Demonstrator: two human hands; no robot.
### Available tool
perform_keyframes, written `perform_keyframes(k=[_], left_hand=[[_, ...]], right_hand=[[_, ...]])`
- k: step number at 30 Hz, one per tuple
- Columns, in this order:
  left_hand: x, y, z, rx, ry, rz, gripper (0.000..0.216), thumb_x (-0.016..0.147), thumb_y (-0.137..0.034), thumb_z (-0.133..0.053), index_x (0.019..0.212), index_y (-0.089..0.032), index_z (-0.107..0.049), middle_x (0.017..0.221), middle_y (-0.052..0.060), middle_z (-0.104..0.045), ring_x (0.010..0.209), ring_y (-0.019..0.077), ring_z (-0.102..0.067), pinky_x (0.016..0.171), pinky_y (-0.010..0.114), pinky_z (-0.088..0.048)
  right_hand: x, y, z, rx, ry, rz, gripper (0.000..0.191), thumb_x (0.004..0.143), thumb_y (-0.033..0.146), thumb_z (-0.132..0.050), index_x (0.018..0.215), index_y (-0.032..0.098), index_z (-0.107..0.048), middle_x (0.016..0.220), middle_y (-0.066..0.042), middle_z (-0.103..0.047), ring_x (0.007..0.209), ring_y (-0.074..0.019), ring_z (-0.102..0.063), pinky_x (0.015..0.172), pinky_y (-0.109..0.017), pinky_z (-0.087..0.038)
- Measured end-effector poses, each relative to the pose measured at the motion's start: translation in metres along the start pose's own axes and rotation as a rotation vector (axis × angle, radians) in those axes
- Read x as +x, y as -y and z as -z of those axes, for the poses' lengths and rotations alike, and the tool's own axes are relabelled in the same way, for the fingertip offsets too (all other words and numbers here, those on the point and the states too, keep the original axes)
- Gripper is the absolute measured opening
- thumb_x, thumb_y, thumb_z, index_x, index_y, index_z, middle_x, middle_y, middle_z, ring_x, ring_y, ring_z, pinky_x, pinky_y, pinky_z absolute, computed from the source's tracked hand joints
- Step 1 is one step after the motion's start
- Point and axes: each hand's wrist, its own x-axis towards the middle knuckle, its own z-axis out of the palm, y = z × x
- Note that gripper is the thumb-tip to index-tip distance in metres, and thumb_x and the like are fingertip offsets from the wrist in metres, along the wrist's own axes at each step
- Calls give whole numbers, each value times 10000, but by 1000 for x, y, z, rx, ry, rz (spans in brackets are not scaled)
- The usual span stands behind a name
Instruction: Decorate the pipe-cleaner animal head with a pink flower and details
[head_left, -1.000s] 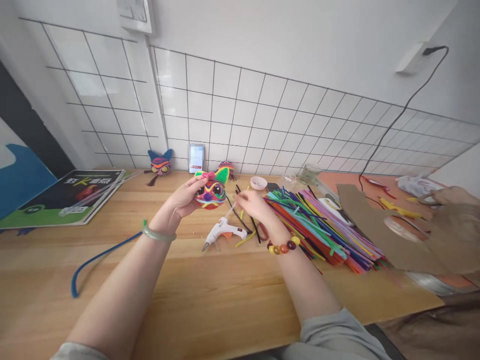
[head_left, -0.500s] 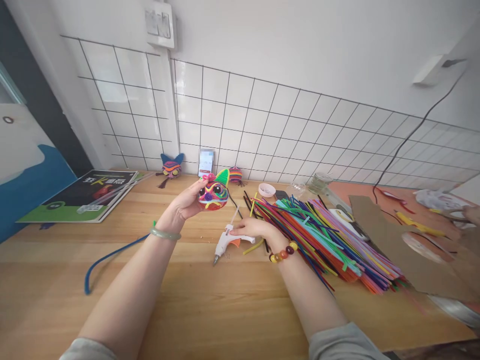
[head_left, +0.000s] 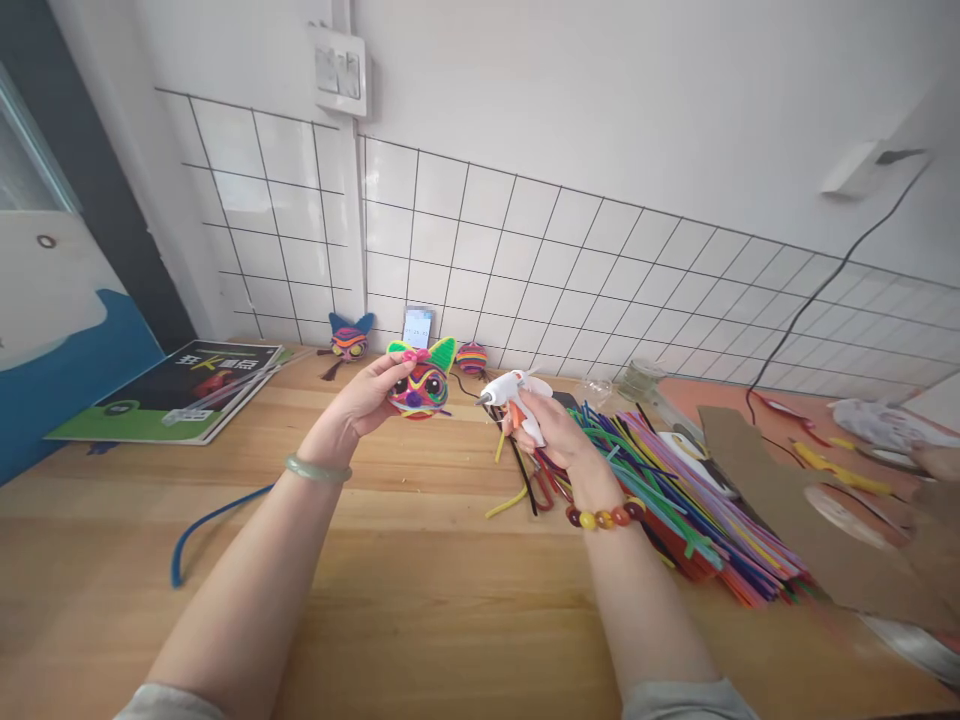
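Clamped round the white glue gun (head_left: 504, 386), the right hand (head_left: 551, 425) now has it off the wooden table (head_left: 450, 620); its nozzle (head_left: 483, 399) faces the green-eared cat head (head_left: 421, 388), pinched in the left hand (head_left: 366, 397).

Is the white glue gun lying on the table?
No, the right hand grips the glue gun above the table, its nozzle pointing toward the cat-eared figure.

Magazine (head_left: 169, 395): Chinese characters, not clearly legible; phone (head_left: 418, 326): digits, too blurred.
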Motion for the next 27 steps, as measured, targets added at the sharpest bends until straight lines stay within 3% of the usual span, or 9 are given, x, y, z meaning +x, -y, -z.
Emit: perform_keyframes(k=[3,6,8,12,17,19,27], left_hand=[[-2,-2,-3,5,5,-10,231,720,-245,-797,925,-183,-710,867,25,-738,737,150,-683,681,265,-578],[-3,-3,-5,15,24,-27,202,698,-239,-814,857,-191,-699,811,-4,-726,666,126,-665,637,242,-570],[-4,-4,-5,27,42,-30,194,703,-242,-812,845,-193,-689,790,-13,-719,616,109,-647,590,221,-555],[-6,-4,-7,54,67,-18,182,714,-245,-804,825,-188,-672,768,-13,-714,592,107,-639,566,214,-540],[-7,-4,-10,79,63,-11,190,707,-253,-809,824,-186,-674,739,-17,-705,583,109,-631,558,217,-527],[-7,-3,-11,85,54,-11,193,701,-254,-812,822,-186,-678,725,-21,-700,576,104,-622,558,215,-520],[-4,1,-11,161,18,-12,250,681,-296,-826,863,-177,-703,741,-1,-701,586,109,-611,568,228,-512]], right_hand=[[-1,7,-2,84,-96,69,385,775,538,-667,798,158,-610,618,-7,-629,393,-57,-415,420,-223,-369],[-2,13,-8,68,-162,84,385,744,513,-686,858,149,-628,714,-38,-675,449,-83,-495,439,-232,-375],[-5,16,-13,-8,-195,98,414,751,528,-660,908,147,-632,733,-48,-684,453,-93,-504,425,-233,-355],[-10,21,-24,-197,-194,166,421,811,544,-593,951,149,-626,576,2,-611,418,-97,-469,422,-235,-346],[-16,24,-35,-284,-175,306,360,875,512,-559,967,165,-569,816,-30,-671,430,-61,-462,440,-229,-364],[-17,25,-39,-317,-187,342,349,893,510,-541,966,169,-550,808,-19,-653,444,-62,-462,455,-228,-374],[-20,25,-45,-594,-299,370,373,925,523,-474,808,180,-565,731,-21,-620,509,-97,-470,520,-242,-395]])
